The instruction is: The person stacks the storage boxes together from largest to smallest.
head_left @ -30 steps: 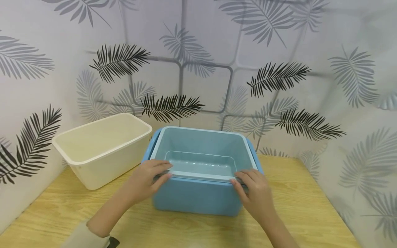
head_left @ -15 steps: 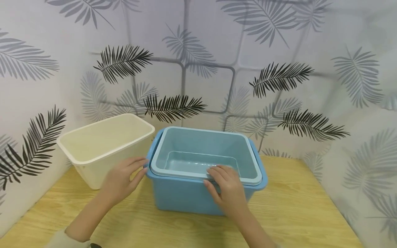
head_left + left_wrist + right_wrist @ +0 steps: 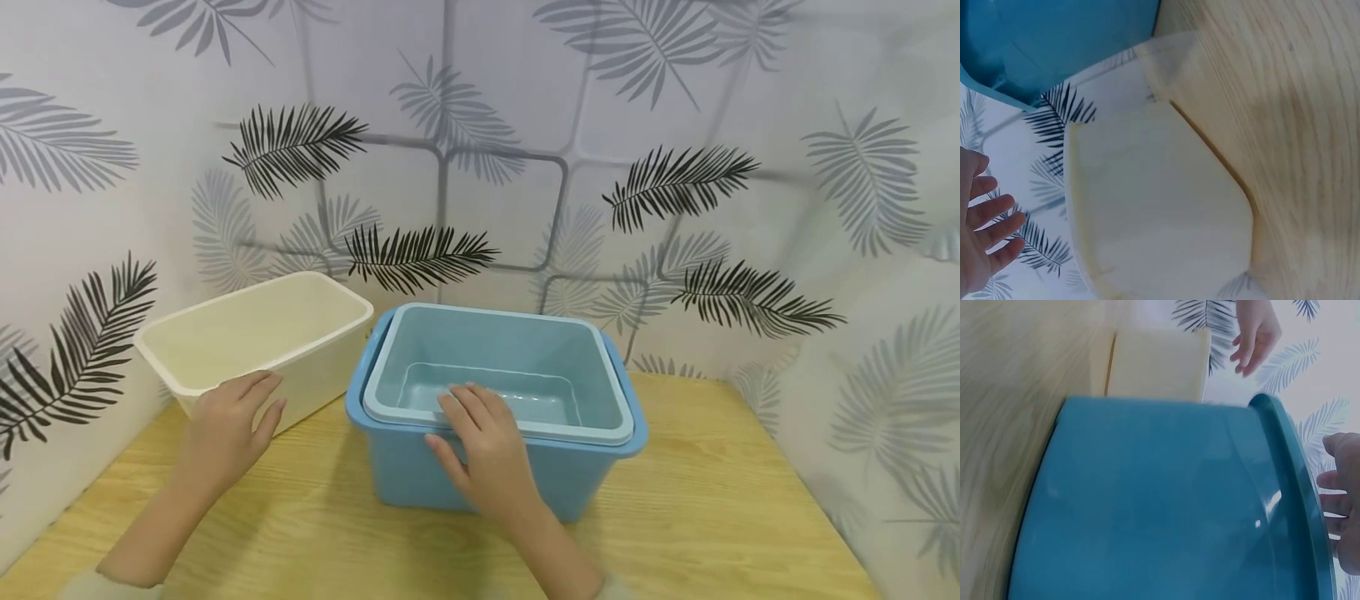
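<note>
Lying over the near rim of the blue tub (image 3: 408,475), the right grip (image 3: 483,450) looks loose, contact unclear; left of the tub, the left grip (image 3: 225,433) holds nothing, fingers apart. A careless push could wedge the paler bin (image 3: 502,337) inside the tub; overreaching could knock the cream bin (image 3: 322,371), by the tub's far left corner, askew.

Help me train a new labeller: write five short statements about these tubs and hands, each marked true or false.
1. The light blue tub sits in the darker blue tub. True.
2. The left hand is nearer the cream tub than the right hand is. True.
3. In the head view, the cream tub is right of the blue ones. False: it is left.
4. The tubs stand on a glass shelf. False: on a wood-grain tabletop.
5. The cream tub is upside down. False: its open side faces up.
</note>
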A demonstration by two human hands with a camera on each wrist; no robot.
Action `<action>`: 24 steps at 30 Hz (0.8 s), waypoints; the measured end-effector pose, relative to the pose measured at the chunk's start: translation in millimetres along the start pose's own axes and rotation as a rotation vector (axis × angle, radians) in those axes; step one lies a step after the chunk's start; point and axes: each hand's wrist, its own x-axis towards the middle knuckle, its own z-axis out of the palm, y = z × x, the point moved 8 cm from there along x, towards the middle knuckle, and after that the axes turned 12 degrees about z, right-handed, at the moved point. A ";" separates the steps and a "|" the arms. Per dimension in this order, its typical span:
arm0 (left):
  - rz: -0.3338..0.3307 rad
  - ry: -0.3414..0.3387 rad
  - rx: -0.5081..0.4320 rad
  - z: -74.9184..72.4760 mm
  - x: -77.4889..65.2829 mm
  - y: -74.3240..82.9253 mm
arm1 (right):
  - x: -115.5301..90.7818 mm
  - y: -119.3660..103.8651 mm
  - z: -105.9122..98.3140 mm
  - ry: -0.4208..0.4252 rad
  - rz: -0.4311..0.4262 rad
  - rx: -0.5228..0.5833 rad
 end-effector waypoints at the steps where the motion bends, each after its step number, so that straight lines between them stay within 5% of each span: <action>1: -0.001 -0.002 0.013 -0.5 -1.2 -2.5 | 1.6 -4.3 2.4 0.001 -0.004 0.001; 16: -0.026 -0.039 0.134 1.4 -18.9 -27.1 | 25.2 -70.5 38.2 0.027 -0.161 0.012; 24: -0.059 -0.123 0.148 10.6 -23.8 -34.1 | 33.4 -94.8 63.9 -0.053 -0.087 0.153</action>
